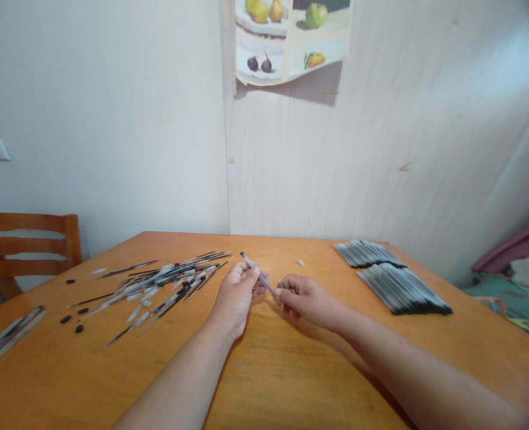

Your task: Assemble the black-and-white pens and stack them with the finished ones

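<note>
A slim pen (264, 280) with a dark end cap is held slantwise above the middle of the table. My left hand (240, 292) is closed round its barrel, the dark end sticking out past the thumb. At the lower end, my right hand (303, 297) pinches the pen's tip between thumb and fingers; what exactly sits in that pinch is hidden. To the left of my hands lies a loose heap of pen parts (170, 280): dark refills, clear tubes and small white pieces. Two rows of pens with dark ends, a far row (369, 254) and a near row (403, 289), lie at the right.
Several black caps (79, 328) are scattered at the table's left. More long pen parts (11, 337) lie at the left edge. A small white piece (300, 262) lies behind my hands. A wooden chair (31, 245) stands left; the wall (156, 119) rises behind the table (291, 382).
</note>
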`<state>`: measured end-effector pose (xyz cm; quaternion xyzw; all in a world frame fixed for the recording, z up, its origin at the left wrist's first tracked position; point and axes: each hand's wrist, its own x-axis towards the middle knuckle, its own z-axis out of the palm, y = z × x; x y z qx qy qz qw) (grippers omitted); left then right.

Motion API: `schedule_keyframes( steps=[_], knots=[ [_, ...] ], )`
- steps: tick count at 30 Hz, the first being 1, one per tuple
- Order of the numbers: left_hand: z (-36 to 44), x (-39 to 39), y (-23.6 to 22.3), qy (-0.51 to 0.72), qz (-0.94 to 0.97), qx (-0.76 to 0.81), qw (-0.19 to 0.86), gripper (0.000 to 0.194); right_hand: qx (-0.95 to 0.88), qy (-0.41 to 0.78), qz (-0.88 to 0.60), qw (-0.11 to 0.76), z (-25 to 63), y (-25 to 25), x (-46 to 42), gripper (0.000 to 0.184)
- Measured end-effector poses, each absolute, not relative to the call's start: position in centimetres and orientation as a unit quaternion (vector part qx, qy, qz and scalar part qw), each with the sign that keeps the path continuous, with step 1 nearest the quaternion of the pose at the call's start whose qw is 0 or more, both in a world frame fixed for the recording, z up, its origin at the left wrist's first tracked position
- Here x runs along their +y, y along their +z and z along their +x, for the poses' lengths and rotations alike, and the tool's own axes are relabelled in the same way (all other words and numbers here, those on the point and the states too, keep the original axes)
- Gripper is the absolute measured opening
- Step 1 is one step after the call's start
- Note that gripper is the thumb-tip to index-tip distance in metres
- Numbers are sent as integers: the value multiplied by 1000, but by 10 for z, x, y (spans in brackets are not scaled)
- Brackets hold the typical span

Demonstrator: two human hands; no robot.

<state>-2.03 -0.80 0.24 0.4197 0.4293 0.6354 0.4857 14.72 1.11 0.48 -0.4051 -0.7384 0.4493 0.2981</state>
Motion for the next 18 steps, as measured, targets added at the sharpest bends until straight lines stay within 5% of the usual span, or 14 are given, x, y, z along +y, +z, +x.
schedule_keyframes(
  steps=[9, 18],
  knots=[
    [-16, -6, -5, 570, 559, 469, 379, 31, -767, 263, -409, 419, 165, 27, 25, 24],
    [-20, -6, -13, 432, 754, 466, 167, 27, -843, 81, -389, 362, 161, 32, 14, 21]
  ],
)
